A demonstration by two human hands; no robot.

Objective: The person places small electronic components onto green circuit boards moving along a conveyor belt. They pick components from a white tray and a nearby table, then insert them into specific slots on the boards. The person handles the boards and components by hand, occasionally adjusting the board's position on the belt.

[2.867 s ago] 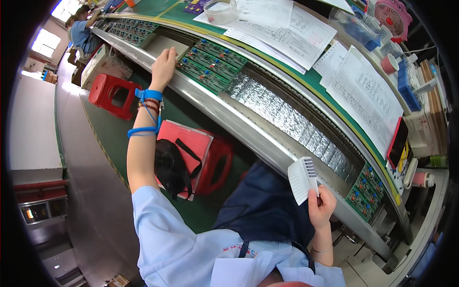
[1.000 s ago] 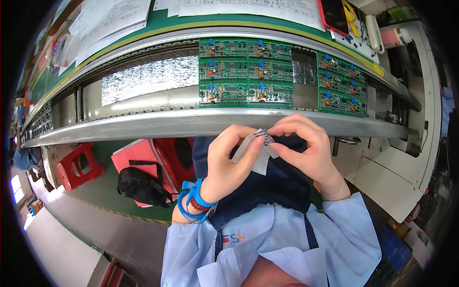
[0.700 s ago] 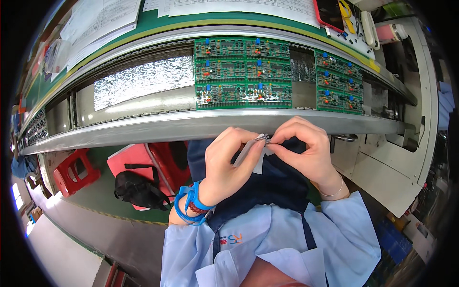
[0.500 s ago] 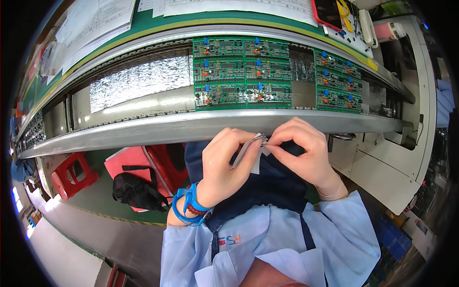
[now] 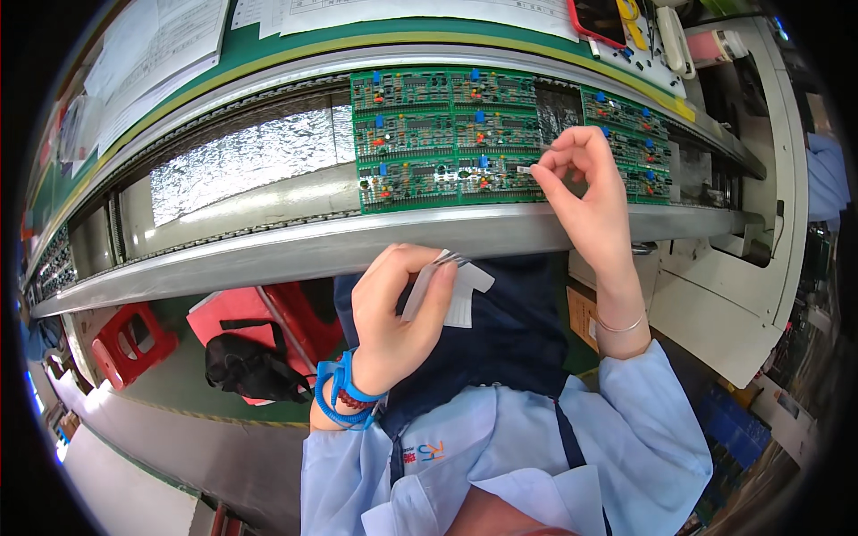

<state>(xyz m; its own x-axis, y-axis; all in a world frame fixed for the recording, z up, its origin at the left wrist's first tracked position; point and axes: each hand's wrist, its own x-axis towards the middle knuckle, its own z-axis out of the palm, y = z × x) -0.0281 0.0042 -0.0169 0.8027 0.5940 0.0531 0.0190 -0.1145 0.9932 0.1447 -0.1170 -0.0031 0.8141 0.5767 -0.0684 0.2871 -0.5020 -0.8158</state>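
Note:
Between thumb and fingers, my left hand [image 5: 393, 308] pinches a folded white paper sheet [image 5: 459, 311] in front of the conveyor's near rail. Thin dark-edged strips stick out at the top of the fold. My right hand [image 5: 585, 201] reaches over the rail, its thumb and forefinger pinched at the right edge of a green circuit board panel [image 5: 407, 143]. A small pale strip [image 5: 525, 169] shows at those fingertips; its kind is too small to tell. A second circuit board panel [image 5: 657, 152] lies to the right, partly hidden behind my right hand.
The metal rail [image 5: 223, 257] runs across in front of me. Papers [image 5: 429, 16], a red-edged phone [image 5: 597, 20] and a white handset [image 5: 675, 43] lie beyond the conveyor. A red stool [image 5: 134, 344] and black bag [image 5: 255, 362] are at lower left.
My right hand has left the paper and moved up and right to the board panel's right edge. My left hand has shifted slightly left and down, still holding the paper.

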